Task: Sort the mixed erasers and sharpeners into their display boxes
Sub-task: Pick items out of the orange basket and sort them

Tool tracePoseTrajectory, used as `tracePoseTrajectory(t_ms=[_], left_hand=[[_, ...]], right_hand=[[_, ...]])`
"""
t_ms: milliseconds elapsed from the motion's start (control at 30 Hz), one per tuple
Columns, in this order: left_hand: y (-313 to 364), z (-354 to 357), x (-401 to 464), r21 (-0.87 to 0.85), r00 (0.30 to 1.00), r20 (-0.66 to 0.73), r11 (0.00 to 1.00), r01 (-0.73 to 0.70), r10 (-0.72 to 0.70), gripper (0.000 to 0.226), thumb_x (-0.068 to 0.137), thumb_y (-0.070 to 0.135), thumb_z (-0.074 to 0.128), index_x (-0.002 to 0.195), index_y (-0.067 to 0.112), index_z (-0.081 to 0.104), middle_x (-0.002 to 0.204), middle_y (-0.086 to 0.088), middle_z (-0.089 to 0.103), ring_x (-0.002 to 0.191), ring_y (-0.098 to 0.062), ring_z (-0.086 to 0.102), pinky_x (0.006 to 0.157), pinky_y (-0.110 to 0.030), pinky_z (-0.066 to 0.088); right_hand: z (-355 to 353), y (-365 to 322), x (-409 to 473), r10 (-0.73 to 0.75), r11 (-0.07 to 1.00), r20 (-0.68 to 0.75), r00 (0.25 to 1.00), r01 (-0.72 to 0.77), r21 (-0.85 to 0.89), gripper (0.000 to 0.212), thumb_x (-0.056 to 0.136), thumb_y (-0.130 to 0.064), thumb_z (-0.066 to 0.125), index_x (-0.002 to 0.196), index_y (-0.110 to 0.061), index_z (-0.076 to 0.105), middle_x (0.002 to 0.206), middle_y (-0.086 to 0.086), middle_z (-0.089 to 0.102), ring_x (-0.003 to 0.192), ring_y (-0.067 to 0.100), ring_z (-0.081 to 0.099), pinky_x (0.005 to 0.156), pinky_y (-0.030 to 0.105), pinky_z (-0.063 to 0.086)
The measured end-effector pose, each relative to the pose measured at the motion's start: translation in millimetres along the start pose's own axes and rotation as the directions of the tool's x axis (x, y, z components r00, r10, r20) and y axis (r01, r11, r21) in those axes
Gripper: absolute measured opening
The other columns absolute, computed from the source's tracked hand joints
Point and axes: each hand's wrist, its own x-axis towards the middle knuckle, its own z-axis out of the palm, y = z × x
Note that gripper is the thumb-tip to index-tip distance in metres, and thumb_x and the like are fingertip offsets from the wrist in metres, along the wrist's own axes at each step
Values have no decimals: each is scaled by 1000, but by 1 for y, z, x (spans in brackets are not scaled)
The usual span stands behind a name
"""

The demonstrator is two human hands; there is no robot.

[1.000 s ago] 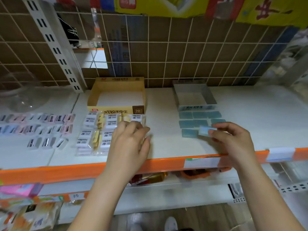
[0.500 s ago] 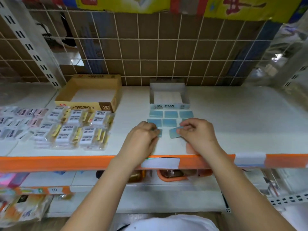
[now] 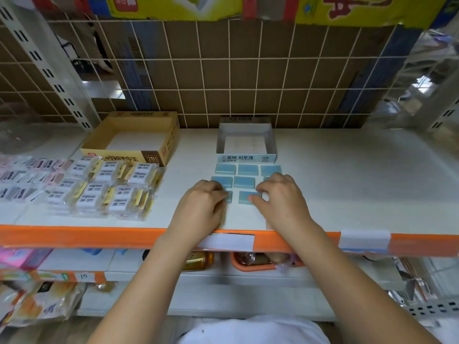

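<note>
Several blue erasers (image 3: 244, 182) lie in rows on the white shelf (image 3: 347, 184), just in front of an empty white and blue display box (image 3: 246, 158). My left hand (image 3: 201, 207) curls its fingers over the bottom-left blue eraser (image 3: 229, 196), which is mostly hidden. My right hand (image 3: 280, 198) pinches the right end of the blue eraser beside it (image 3: 244, 196), which lies flat. An empty yellow display box (image 3: 131, 157) stands to the left, with wrapped white 2B erasers (image 3: 106, 189) stacked before it. Small sharpeners (image 3: 24, 180) lie in rows at the far left.
A wire grid (image 3: 223, 70) backs the shelf. The shelf's orange front edge (image 3: 74, 237) carries paper price tags (image 3: 226, 240). An orange tray (image 3: 260, 264) and packets sit on the lower shelf. A clear plastic cover (image 3: 19, 135) stands at the back left.
My left hand left the white 2B erasers and came right to the blue ones. My right hand has set its tilted blue eraser flat in the bottom row. The view shifted right.
</note>
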Motion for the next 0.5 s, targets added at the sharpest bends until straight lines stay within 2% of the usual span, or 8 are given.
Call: tracePoseTrajectory(t_ms=[133,233,333,500], left_hand=[[4,-11,-5,4,1000,-13,1000,11,-11,42,81,31,46,104,2,67,92,-13,67,81,-32,64,72,-36,54],[-1,-31,-10,2,997,-73,1000,7,-7,43,80,29,44,105,1,66,93,-14,66,84,-33,63,74,-37,54],[-16,-55,-22,38,988,-153,999,31,-25,40,81,26,44,104,1,66,93,-15,65,85,-34,62,73,-37,53],[-59,-95,-68,100,960,-254,985,144,-114,41,81,24,43,106,0,65,95,-16,64,87,-35,61,73,-43,52]], right_hand=[[0,-7,1,-61,998,-88,994,64,24,29,85,-22,61,110,-7,66,106,12,58,105,30,47,93,35,38],[-1,-28,2,-133,987,-115,984,143,78,26,86,-17,58,109,-7,66,106,10,59,107,28,48,91,36,41],[5,-59,5,-263,954,-205,943,285,89,25,77,-14,56,96,-6,70,94,11,63,94,33,57,80,40,49],[27,-128,10,-409,902,-201,890,428,61,25,72,-13,58,94,-7,70,91,11,64,86,33,60,73,41,51]])
